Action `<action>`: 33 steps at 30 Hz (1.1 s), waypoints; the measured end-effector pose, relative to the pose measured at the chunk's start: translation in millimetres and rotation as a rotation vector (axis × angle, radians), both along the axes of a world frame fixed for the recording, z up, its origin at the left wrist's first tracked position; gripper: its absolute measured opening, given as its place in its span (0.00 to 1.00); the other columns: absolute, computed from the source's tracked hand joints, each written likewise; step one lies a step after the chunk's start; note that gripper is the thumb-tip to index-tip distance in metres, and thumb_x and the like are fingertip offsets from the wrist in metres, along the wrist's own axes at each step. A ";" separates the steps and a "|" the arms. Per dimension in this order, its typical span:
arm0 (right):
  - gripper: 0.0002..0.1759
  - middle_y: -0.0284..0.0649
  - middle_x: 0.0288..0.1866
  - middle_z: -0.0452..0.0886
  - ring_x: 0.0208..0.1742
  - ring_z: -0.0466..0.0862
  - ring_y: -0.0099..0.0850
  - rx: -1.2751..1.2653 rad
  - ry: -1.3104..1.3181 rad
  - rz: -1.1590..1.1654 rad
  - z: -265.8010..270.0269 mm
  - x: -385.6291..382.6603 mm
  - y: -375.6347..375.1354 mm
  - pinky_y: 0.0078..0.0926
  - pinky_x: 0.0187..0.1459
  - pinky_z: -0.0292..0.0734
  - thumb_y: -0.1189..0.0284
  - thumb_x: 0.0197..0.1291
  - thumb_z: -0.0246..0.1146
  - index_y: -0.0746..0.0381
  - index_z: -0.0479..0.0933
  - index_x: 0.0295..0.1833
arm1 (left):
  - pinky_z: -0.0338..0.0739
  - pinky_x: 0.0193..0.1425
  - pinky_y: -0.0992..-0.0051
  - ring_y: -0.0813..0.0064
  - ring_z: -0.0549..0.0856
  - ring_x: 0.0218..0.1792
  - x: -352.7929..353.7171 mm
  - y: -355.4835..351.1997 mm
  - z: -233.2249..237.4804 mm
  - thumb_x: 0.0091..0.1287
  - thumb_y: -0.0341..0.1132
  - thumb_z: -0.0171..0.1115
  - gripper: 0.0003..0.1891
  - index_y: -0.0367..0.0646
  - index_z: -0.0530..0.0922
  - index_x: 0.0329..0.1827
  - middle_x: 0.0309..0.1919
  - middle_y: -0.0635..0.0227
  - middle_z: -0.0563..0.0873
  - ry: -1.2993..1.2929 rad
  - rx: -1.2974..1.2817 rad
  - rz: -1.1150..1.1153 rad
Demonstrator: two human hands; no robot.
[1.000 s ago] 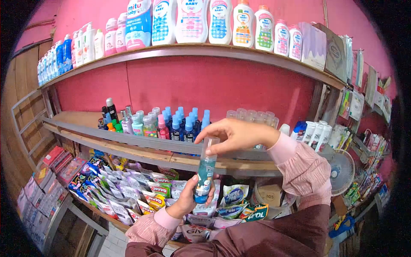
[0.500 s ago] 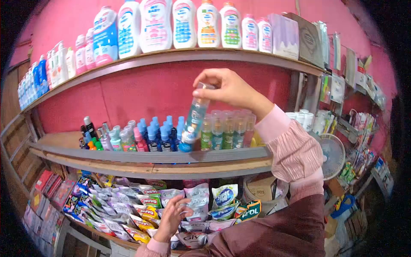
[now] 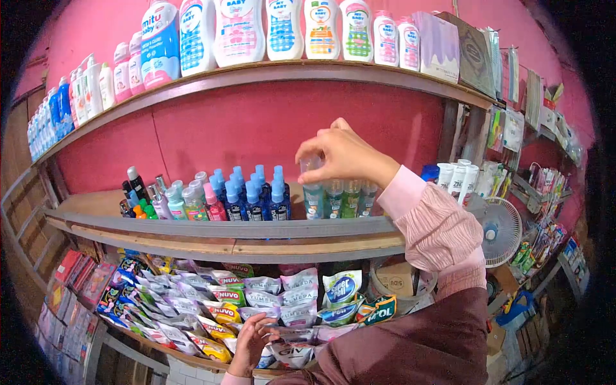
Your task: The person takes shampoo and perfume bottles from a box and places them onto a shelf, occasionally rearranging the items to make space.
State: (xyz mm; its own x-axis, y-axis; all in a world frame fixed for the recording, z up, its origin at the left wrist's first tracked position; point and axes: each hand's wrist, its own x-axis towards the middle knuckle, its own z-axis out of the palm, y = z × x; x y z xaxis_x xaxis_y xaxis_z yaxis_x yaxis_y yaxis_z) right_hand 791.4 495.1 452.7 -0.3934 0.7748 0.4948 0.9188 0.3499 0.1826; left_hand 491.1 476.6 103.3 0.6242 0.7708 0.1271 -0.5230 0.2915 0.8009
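My right hand (image 3: 343, 154) reaches to the middle shelf, its fingers closed around the clear cap of a spray bottle (image 3: 313, 200) with blue-green contents. The bottle stands upright at the left end of a row of similar clear-capped bottles (image 3: 351, 200), partly hidden by my hand. To its left are dark blue bottles (image 3: 256, 206) with light blue spray caps. Lower down, my left hand (image 3: 255, 337) is held in front of the bagged pouches (image 3: 298, 314), fingers loosely curled and apart, with nothing in them.
Above runs an upper shelf (image 3: 269, 72) lined with baby powder and lotion bottles. The middle shelf's grey front edge (image 3: 224, 230) lies under my right wrist. White tubes (image 3: 459, 179) and a fan (image 3: 497, 231) stand to the right.
The spray bottle, tilted in front of the shelf before, now stands upright in the row with my right hand on its cap. My left hand has dropped slightly.
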 end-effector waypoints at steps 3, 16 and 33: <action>0.25 0.37 0.30 0.84 0.34 0.79 0.32 0.000 -0.023 0.043 -12.1 8.4 9.9 0.32 0.47 0.58 0.44 0.42 0.69 0.51 0.83 0.38 | 0.77 0.49 0.64 0.63 0.80 0.45 -2.6 0.2 3.7 0.70 0.50 0.50 0.23 0.44 0.67 0.61 0.54 0.56 0.77 -0.002 -0.006 0.000; 0.25 0.35 0.27 0.79 0.39 0.71 0.30 -0.012 0.011 0.013 -29.3 17.5 17.1 0.31 0.51 0.55 0.45 0.41 0.70 0.50 0.84 0.40 | 0.77 0.50 0.65 0.65 0.80 0.46 9.7 3.5 12.6 0.69 0.52 0.50 0.24 0.46 0.69 0.60 0.54 0.57 0.77 0.025 0.029 -0.017; 0.24 0.36 0.30 0.82 0.40 0.73 0.31 0.003 0.001 -0.009 -29.9 14.4 21.9 0.31 0.51 0.57 0.50 0.39 0.72 0.53 0.85 0.40 | 0.75 0.54 0.64 0.66 0.80 0.46 11.3 7.9 21.3 0.67 0.54 0.52 0.27 0.45 0.68 0.60 0.54 0.57 0.77 0.045 0.083 -0.049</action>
State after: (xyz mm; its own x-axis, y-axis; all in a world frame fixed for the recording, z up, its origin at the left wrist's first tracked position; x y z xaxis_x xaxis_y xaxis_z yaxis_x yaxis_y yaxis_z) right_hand 805.8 517.0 422.8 -0.3858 0.7772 0.4972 0.9222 0.3407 0.1830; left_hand 502.4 484.5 124.6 0.6676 0.7270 0.1608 -0.4730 0.2473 0.8457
